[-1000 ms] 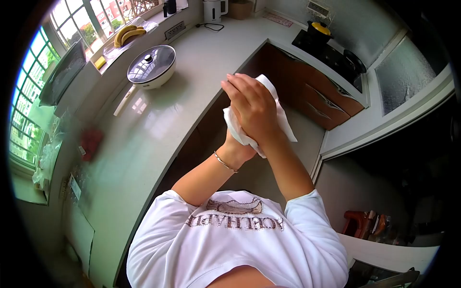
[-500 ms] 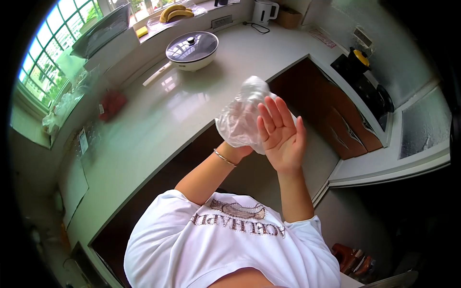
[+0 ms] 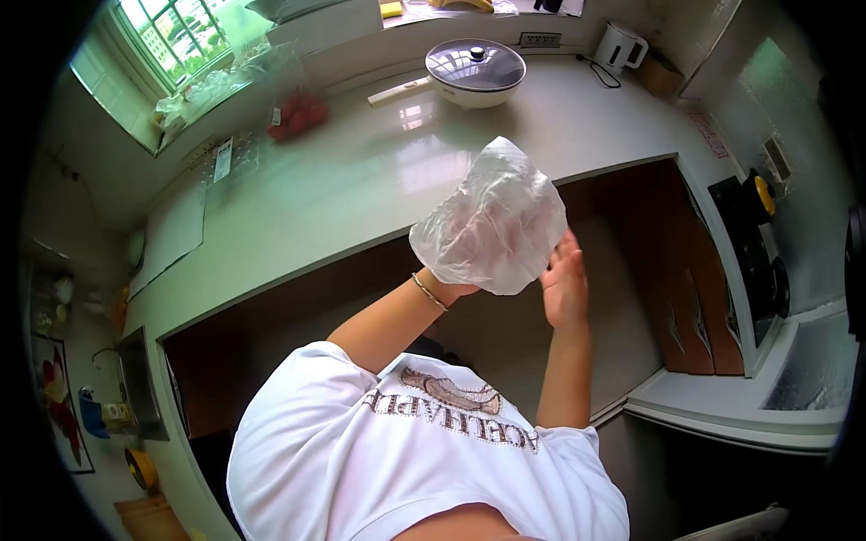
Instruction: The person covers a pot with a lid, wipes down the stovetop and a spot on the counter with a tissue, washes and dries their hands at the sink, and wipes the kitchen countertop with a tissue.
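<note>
My left hand [image 3: 458, 290], with a bracelet at its wrist, is mostly hidden under a thin white crinkled sheet [image 3: 492, 216]. The sheet is slightly see-through, with a pinkish shade of the hand showing through; whether it is paper or plastic I cannot tell. It is spread out and rests on that hand, which holds it up in front of the counter edge. At the sheet's right edge is my right hand [image 3: 566, 279], fingers stretched upward and apart from the thumb. Its fingertips are partly behind the edge; whether they touch it is unclear.
A lidded white pan [image 3: 474, 77] stands on the counter [image 3: 298, 203], handle pointing left. Behind are a white kettle [image 3: 621, 48] and a bag of red items [image 3: 299, 115]. Below the counter is an open recess with brown drawers [image 3: 699, 316]. A stove [image 3: 749, 243] is at right.
The crumpled sheet has opened out wider over my left hand. My right hand has turned from palm-facing and moved down to the sheet's right edge. The view has swung left and down.
</note>
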Available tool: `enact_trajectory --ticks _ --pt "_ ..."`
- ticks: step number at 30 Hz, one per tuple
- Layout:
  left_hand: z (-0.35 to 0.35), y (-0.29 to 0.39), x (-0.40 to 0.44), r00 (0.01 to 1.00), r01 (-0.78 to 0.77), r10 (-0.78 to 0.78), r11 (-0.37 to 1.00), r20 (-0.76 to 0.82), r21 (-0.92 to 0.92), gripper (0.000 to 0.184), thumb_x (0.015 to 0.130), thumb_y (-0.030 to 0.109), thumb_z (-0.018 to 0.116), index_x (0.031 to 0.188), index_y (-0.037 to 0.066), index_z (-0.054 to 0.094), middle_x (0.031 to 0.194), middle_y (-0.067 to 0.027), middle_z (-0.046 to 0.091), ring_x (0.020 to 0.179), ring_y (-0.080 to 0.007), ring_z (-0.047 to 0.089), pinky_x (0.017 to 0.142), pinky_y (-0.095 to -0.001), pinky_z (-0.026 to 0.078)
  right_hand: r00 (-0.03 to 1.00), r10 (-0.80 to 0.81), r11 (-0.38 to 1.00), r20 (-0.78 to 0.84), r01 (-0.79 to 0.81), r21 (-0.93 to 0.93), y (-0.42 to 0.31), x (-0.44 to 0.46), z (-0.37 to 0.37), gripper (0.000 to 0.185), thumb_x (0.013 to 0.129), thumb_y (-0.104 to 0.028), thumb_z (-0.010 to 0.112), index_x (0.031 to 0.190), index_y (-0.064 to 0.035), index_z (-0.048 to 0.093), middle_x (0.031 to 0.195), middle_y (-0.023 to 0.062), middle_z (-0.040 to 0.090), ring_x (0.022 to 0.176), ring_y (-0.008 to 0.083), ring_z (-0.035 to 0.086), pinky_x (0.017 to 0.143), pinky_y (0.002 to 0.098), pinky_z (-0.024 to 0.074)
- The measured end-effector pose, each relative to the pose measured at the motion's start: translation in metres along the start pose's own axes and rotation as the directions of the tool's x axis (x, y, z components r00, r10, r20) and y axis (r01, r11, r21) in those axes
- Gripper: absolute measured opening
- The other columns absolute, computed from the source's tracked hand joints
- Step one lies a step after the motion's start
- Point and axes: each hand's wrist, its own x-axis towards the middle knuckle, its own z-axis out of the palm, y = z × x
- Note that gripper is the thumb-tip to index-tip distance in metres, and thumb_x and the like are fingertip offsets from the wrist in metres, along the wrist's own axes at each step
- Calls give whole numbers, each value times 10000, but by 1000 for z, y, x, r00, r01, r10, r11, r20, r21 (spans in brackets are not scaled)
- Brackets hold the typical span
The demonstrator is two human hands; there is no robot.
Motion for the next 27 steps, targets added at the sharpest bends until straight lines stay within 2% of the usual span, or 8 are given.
enact_trajectory --ticks 1,3,5,9,13,17,25,27 --pt "4 2 -4 993 -2 1 1000 -119 -10 585 909 527 426 1329 121 413 1313 -104 471 1192 -257 463 1001 -411 397 987 155 985 -28 -153 84 16 -3 6 574 895 -333 579 1301 33 403 1307 130 471 1200 214 458 1048 375 308" --pt "0 9 -9 968 -22 17 1000 -249 -17 627 900 564 410 1329 107 417 1311 -116 474 1185 -269 469 1011 -435 385 981 145 945 -131 -177 -276 35 -2 23 415 874 -174 625 1193 64 507 1166 91 574 1057 174 549 951 306 397" --pt "-14 26 -18 991 76 -92 984 -95 -158 749 860 664 375 1334 85 403 1329 -136 452 1223 -276 437 1039 -444 343 975 120 949 -187 -168 -266 44 3 26 309 861 -142 638 1088 55 571 1051 60 608 948 130 559 852 271 419" --pt "-49 69 -53 923 274 -292 956 -249 -106 826 838 692 379 1329 28 393 1305 -158 478 1188 -293 482 1047 -457 331 960 198 898 -199 -259 -356 73 7 8 217 848 -108 649 993 52 631 952 42 634 817 84 562 718 241 447" --pt "-120 73 -91 689 590 -395 792 -608 155 420 945 296 495 1262 24 448 1225 -108 548 1096 -215 557 961 -377 444 799 572 781 -186 -600 -175 109 11 -4 253 854 -83 618 1060 62 592 1001 93 641 844 136 618 762 264 483" --pt "-181 90 -109 628 501 -347 865 -696 21 379 955 277 478 1246 34 456 1193 -86 567 1068 -199 572 929 -357 466 727 645 701 -235 -686 -197 176 29 -13 318 859 -55 594 1159 37 536 1092 95 620 970 168 601 851 302 468" --pt "-205 224 -68 764 253 24 909 -645 333 462 961 279 451 1362 86 327 1319 -79 459 1188 -186 465 998 -372 387 896 439 780 -61 -414 -469 233 191 70 457 853 -130 632 1260 -5 467 1108 76 596 1013 152 558 897 274 421" --pt "-224 237 -73 752 269 12 907 -659 324 503 955 257 457 1393 89 274 1365 -93 410 1236 -199 419 1024 -386 354 829 431 268 -357 -495 -826 253 224 68 463 845 -192 630 1250 -24 480 1129 113 574 1102 212 525 945 311 394"
